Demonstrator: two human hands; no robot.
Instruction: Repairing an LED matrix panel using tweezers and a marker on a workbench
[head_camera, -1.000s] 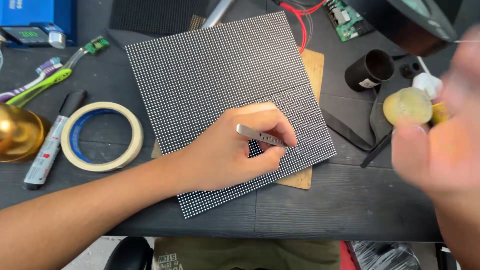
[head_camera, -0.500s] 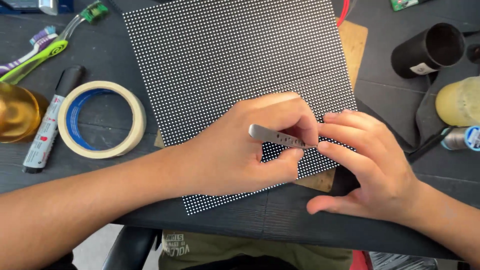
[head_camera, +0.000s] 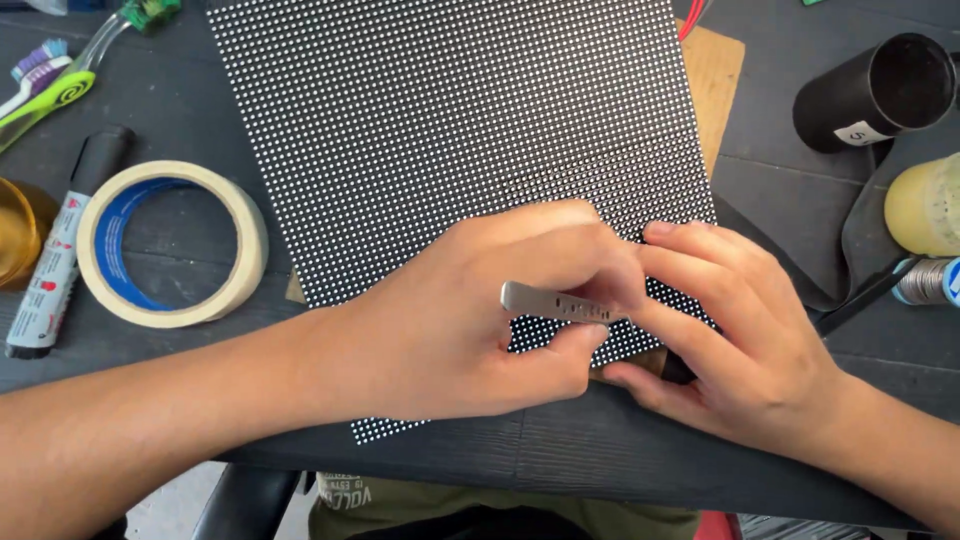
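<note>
A person's left hand (head_camera: 450, 320) pinches a pair of slim silver metal tweezers (head_camera: 555, 303) between thumb and curled fingers, the tool lying nearly level and pointing right over the near right corner of a large black square panel covered in a fine grid of white dots (head_camera: 450, 130). The right hand (head_camera: 745, 335) rests just beside it, fingers loosely bent and spread, holding nothing; its fingertips (head_camera: 665, 232) touch the panel's right edge and meet the left hand at the tweezers' tip, which is hidden between the two hands. The panel lies flat on a dark grey slatted table (head_camera: 780, 195), tilted slightly, with its near edge close to the table's near rim. A brown board (head_camera: 715, 80) shows from under the panel's far right side.

To the left of the panel lies a roll of cream masking tape with a blue inner core (head_camera: 170, 243), and just left of that a black-capped marker pen with a white and red barrel (head_camera: 60, 250). A green and white toothbrush (head_camera: 55, 80) sits at the far left. On the right, well apart from the hands, a black cylindrical tube (head_camera: 880, 90) lies on its side, with a pale yellow translucent container (head_camera: 925, 205) near it.
</note>
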